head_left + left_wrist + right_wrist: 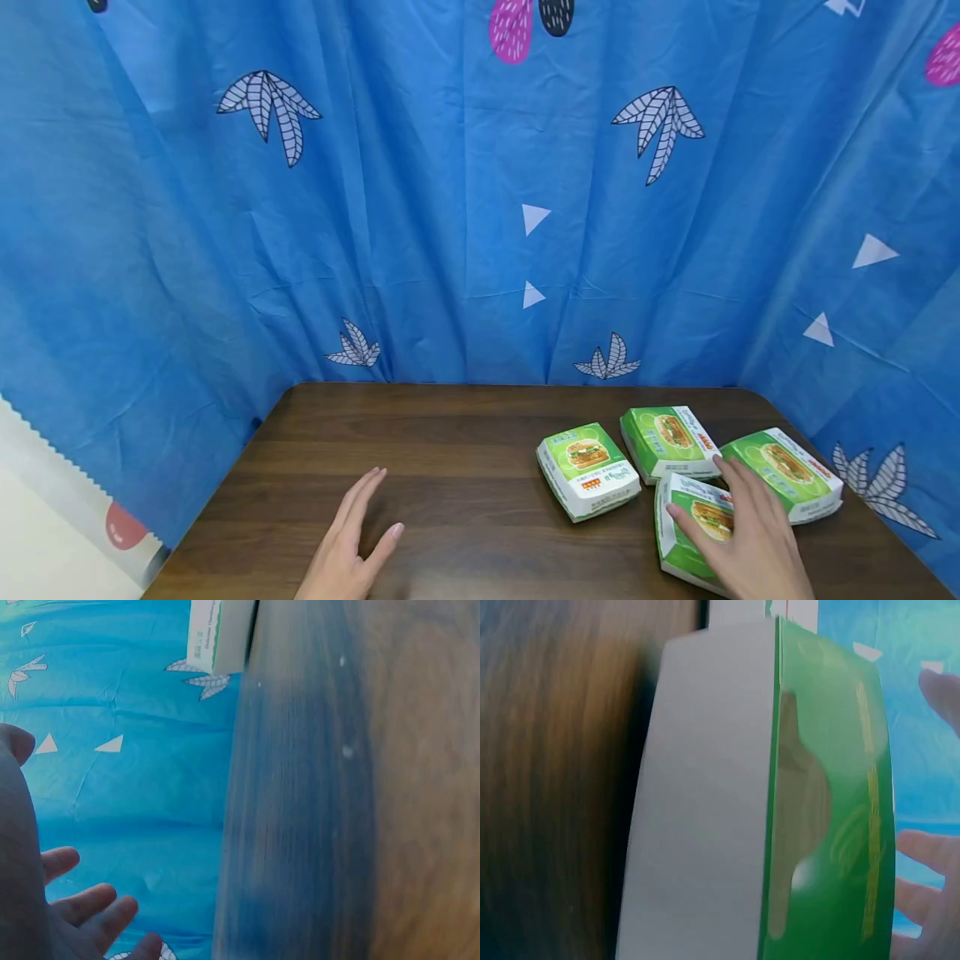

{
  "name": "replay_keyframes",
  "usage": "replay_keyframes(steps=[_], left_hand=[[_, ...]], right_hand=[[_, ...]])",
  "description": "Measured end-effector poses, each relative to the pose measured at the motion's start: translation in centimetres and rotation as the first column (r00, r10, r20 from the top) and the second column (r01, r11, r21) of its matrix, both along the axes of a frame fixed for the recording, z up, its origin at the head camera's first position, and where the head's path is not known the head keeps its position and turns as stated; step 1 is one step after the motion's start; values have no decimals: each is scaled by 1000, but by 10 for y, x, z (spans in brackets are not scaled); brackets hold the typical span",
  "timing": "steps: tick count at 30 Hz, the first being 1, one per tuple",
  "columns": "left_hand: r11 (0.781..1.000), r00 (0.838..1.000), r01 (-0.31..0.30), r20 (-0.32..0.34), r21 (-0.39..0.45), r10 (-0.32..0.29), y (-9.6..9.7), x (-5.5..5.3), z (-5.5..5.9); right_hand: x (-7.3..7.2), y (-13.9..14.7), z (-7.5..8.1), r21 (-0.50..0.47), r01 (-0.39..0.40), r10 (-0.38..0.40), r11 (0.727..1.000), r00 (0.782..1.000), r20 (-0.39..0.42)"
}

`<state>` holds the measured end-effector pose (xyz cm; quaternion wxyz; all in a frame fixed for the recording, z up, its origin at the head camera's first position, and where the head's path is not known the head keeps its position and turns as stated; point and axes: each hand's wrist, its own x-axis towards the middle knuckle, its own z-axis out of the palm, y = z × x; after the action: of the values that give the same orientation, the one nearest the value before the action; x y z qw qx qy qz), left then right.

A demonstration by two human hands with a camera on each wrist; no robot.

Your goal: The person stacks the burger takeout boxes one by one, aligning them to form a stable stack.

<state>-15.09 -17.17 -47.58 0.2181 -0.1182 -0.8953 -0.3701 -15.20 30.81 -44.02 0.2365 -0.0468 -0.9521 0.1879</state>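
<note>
Four green-and-white burger boxes would be several: one box [588, 471] sits left of the others, one [670, 442] lies behind, and another [783, 473] is at the far right. My right hand [757, 537] is spread over the nearest burger box [686, 550], thumb toward its left part and fingers over its right side, hiding some of its top. That box fills much of the right wrist view, with its green face [840, 795] beside the fingers. Over the left of the table my left hand [348, 542] holds nothing, its thumb apart from its fingers.
The dark wooden table [450, 433] ends at a blue patterned curtain [435, 208] behind and at both sides. At the lower left hangs a pale cloth [60, 508]. The boxes at the right stand close together, near the table's right edge.
</note>
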Motion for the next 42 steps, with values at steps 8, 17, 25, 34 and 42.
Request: replay_keyframes(steps=[8, 17, 25, 34, 42], left_hand=[[999, 995, 50, -82, 6, -49, 1, -1, -9], [990, 981, 119, -161, 81, -105, 0, -5, -15], [976, 961, 208, -196, 62, -192, 0, -8, -20], [955, 949, 282, -177, 95, -262, 1, -13, -22], [933, 917, 342, -256, 109, -307, 3, -18, -26]], right_hand=[[-4, 18, -5, -52, -50, 56, 997, 991, 124], [-8, 27, -7, -60, -73, 87, 996, 956, 279], [-11, 31, -11, -69, -77, 97, 995, 928, 359], [-12, 37, -13, -111, -117, 151, 987, 912, 383], [-13, 44, -14, -120, -160, 196, 980, 889, 414]])
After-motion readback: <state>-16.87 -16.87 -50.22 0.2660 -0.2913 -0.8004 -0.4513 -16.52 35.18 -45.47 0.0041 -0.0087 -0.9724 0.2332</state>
